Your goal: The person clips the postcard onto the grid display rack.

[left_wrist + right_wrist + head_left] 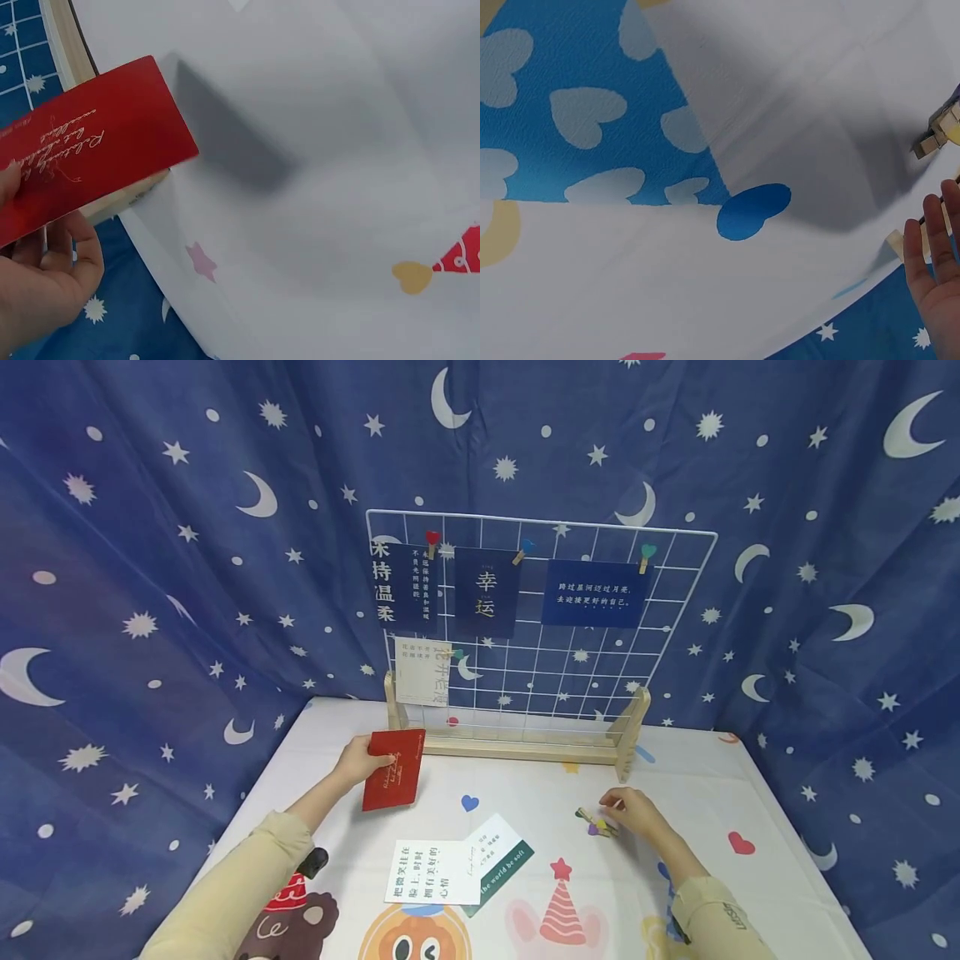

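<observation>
1. My left hand (362,763) pinches a flat red card with pale script lettering (403,781) between thumb and fingers, left of centre in the frame. Seen from the left wrist, the card is raised above the tabletop, its shadow falling on the cloth.

2. My right hand (634,814), right of centre and lower down, holds its fingers loosely extended beside a small cluster of wooden clips with coloured ornaments (597,825). I hold nothing visible in it; whether a fingertip touches the clips, I cannot tell.

3. Across the middle of the frame, a white wire grid (555,522) stands in a pale wooden base (517,749), just behind my red card.

4. Three dark-blue cards with light lettering (486,597) hang along the grid's upper part under red, blue and green heart-topped clips; a cream card with printed characters (420,672) hangs at lower left.

5. At lower centre, a white card with dark characters (420,872) overlaps a slanted white-and-green card (510,860) on a white cloth with cartoon prints (540,785).

6. A navy curtain patterned with moons and stars (217,535) fills the background.
</observation>
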A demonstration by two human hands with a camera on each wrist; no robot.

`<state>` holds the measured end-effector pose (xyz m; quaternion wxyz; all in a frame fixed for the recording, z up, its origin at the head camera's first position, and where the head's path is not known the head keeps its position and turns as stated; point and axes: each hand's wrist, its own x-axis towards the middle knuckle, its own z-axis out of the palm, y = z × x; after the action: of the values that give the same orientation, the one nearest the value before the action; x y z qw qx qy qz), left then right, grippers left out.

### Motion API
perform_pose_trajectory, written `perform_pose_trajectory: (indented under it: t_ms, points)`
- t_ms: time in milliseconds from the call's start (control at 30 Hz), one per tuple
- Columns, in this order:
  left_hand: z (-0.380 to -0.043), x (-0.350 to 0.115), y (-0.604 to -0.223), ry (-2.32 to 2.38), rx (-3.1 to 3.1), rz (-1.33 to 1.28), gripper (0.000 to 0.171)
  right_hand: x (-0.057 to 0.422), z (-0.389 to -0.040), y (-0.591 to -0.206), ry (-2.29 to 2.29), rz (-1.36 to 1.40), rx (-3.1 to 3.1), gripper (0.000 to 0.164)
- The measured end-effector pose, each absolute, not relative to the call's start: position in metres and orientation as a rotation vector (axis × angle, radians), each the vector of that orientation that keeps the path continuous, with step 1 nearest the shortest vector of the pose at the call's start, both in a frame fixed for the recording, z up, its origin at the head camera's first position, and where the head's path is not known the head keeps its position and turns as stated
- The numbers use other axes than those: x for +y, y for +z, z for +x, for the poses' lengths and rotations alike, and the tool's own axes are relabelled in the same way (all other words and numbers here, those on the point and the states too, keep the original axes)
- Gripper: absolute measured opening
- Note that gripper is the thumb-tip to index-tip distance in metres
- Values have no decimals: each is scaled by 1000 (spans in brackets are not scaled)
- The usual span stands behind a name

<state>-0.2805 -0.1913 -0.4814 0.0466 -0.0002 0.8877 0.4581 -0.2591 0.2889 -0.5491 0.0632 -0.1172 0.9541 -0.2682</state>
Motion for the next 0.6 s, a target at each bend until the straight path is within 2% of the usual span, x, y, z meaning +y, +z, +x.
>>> perform_pose_trajectory:
  t_ms: [367,600]
  points:
    - [-265,-179,-476,1768,2496,-276,45,287,-258,-549,-802,-295,2800,8]
    - [-260,-172,-479,1909,2457,-387,40,285,-252,-549,-800,-247,2779,7]
